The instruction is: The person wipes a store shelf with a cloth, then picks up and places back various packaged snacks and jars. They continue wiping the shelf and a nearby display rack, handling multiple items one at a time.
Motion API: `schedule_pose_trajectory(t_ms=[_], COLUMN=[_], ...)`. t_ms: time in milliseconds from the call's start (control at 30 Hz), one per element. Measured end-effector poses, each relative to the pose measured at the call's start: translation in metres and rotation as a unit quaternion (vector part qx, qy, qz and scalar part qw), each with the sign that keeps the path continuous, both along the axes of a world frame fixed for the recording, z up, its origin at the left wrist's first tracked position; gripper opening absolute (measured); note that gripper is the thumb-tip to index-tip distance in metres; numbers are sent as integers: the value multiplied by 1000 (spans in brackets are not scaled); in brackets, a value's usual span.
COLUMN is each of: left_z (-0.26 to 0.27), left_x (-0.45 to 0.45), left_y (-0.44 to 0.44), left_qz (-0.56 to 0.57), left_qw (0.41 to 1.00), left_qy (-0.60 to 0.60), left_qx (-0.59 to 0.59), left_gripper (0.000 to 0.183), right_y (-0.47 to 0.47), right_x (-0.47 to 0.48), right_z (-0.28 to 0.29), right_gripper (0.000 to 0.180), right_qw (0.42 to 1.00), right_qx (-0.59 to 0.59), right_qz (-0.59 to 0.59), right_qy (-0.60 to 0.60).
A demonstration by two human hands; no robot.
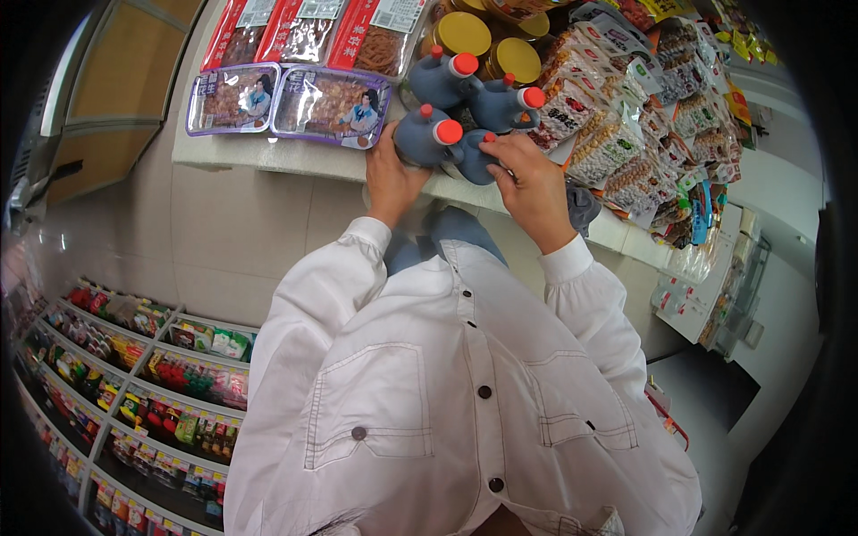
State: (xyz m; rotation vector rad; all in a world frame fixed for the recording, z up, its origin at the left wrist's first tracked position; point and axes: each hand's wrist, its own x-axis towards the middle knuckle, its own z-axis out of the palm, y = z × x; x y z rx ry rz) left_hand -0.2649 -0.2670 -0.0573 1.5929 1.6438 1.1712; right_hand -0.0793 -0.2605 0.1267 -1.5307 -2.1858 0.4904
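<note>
Several dark blue-grey jugs with red caps stand grouped at the front edge of a white-covered table [221, 153]. My left hand [395, 173] is against the side of the front left jug [417, 142], fingers partly hidden behind it. With thumb and fingers, my right hand [526, 177] grips the small red cap at the top of the front right jug [474, 161]. Behind these two are another jug [432, 84] and one more at the right [496, 107]. Just left of my left hand lies a purple-rimmed plastic tray of peanuts [330, 107].
Jars with yellow lids [462, 33] stand behind the jugs. Red-and-clear food packs [375, 40] lie at the back left. Bagged nuts and beans [603, 141] are heaped at the right, beside a dark cloth-like item [582, 208]. Stocked store shelves [141, 388] stand at the lower left.
</note>
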Motion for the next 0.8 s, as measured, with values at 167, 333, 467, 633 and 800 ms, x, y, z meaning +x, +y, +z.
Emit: schedule_pose_trajectory(t_ms=[167,333,467,633,800], left_z=[6,4,1,-8,71], left_x=[0,-3,-17,-59,-98], left_y=[-1,1,-7,-43,-28], left_qz=[-1,-27,-59,-85,-33], left_qw=[998,997,992,979,921], left_qy=[-17,-27,-46,-93,-179], left_qx=[-56,-60,-106,-163,-344], left_gripper=[93,95,98,71,14], right_y=[-3,-2,-6,-14,-6], right_x=[-1,-1,0,16,58], right_z=[0,0,6,20,26], right_gripper=[27,27,26,27,27], right_qw=[999,999,998,994,991], right_qx=[-21,-18,-40,5,42], right_qz=[-24,-28,-37,-65,-105], right_qy=[-9,-3,15,87,72])
